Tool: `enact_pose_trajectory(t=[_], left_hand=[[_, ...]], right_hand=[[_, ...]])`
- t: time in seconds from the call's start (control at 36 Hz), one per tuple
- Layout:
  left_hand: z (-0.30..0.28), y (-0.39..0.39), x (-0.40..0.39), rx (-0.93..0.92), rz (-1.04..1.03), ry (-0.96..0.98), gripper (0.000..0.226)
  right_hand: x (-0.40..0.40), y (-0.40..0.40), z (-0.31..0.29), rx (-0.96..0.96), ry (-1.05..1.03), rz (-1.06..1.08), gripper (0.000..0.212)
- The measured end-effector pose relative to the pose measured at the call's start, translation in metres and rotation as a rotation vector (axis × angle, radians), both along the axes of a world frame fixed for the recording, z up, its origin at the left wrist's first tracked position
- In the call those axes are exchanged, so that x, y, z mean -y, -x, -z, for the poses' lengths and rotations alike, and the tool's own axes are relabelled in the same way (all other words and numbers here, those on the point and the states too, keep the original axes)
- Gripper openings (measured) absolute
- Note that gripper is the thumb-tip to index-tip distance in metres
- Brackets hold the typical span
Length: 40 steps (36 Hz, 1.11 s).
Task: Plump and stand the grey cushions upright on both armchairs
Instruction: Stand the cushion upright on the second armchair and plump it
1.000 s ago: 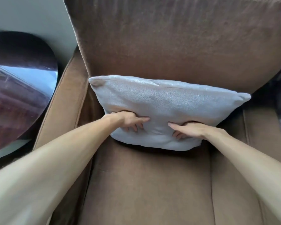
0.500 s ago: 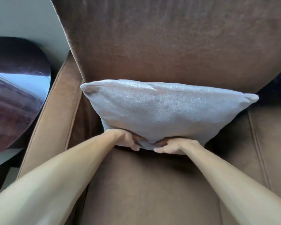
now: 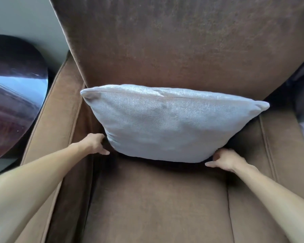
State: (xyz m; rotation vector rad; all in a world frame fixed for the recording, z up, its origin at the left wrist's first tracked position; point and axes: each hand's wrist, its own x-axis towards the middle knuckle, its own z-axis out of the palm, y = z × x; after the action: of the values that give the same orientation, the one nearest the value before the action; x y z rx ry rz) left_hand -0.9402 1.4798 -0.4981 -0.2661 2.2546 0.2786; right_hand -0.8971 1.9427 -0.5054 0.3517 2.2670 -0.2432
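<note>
The grey cushion (image 3: 167, 123) stands against the brown armchair (image 3: 165, 50) back; left hand (image 3: 95, 143) at 8 o'clock and right hand (image 3: 225, 159) at 4 o'clock touch its lower corners, whether the fingers grip cannot be told.

cushion (image 3: 168, 123) stands on the armchair (image 3: 156, 199) seat against its backrest, table (image 3: 12, 95) left.

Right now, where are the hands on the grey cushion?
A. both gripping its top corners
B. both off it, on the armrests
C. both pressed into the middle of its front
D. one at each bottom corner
D: the left hand and right hand sit at the bottom corners of the grey cushion.
</note>
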Motion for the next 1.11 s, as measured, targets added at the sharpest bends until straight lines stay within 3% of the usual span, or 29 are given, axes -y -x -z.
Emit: enact_pose_trajectory(t=[0.08, 0.14, 0.25, 0.39, 0.56, 0.64, 0.69, 0.75, 0.83, 0.89, 0.97, 1.06, 1.11], left_hand=[[0.019, -0.009, -0.003, -0.134, -0.278, -0.173, 0.084], [0.031, -0.013, -0.011, -0.219, -0.369, -0.267, 0.070], [0.044, -0.007, -0.020, -0.452, -0.351, -0.204, 0.037], [0.061, -0.002, -0.006, -0.556, -0.346, -0.203, 0.012], [0.043, -0.008, 0.006, -0.569, -0.280, -0.146, 0.019], [0.038, -0.007, 0.003, -0.500, -0.395, -0.272, 0.004], [0.032, -0.003, 0.005, -0.435, -0.417, -0.259, 0.014], [0.018, 0.002, 0.010, -0.315, -0.344, -0.232, 0.044], [-0.025, 0.003, 0.012, -0.143, -0.266, -0.443, 0.102], [-0.056, 0.003, 0.013, -0.132, -0.225, -0.638, 0.110], [-0.094, 0.014, 0.015, -0.309, -0.367, -0.910, 0.074], [-0.115, 0.031, 0.005, -0.539, -0.499, -0.934, 0.028], [-0.117, 0.040, 0.002, -0.657, -0.511, -0.857, 0.011]], right_hand=[[-0.007, -0.002, 0.024, -0.177, 0.117, 0.255, 0.086], [0.007, 0.000, 0.021, -0.281, 0.171, 0.322, 0.093], [0.014, 0.008, 0.030, -0.331, 0.161, 0.423, 0.081], [0.018, 0.008, 0.025, -0.401, -0.060, 0.398, 0.039], [0.000, 0.007, 0.011, -0.463, -0.156, 0.335, 0.051], [-0.010, 0.001, 0.007, -0.415, -0.003, 0.345, 0.041], [-0.018, -0.004, 0.005, -0.333, 0.171, 0.330, 0.041], [-0.025, -0.009, -0.010, -0.279, 0.340, 0.321, 0.058], [-0.032, -0.014, -0.055, -0.334, 0.580, 0.428, 0.087], [-0.037, -0.013, -0.081, -0.462, 0.803, 0.562, 0.097], [-0.040, -0.001, -0.111, -0.643, 1.024, 0.745, 0.074], [-0.033, 0.014, -0.132, -0.773, 0.952, 0.726, 0.041], [-0.030, 0.020, -0.133, -0.845, 0.801, 0.638, 0.021]])
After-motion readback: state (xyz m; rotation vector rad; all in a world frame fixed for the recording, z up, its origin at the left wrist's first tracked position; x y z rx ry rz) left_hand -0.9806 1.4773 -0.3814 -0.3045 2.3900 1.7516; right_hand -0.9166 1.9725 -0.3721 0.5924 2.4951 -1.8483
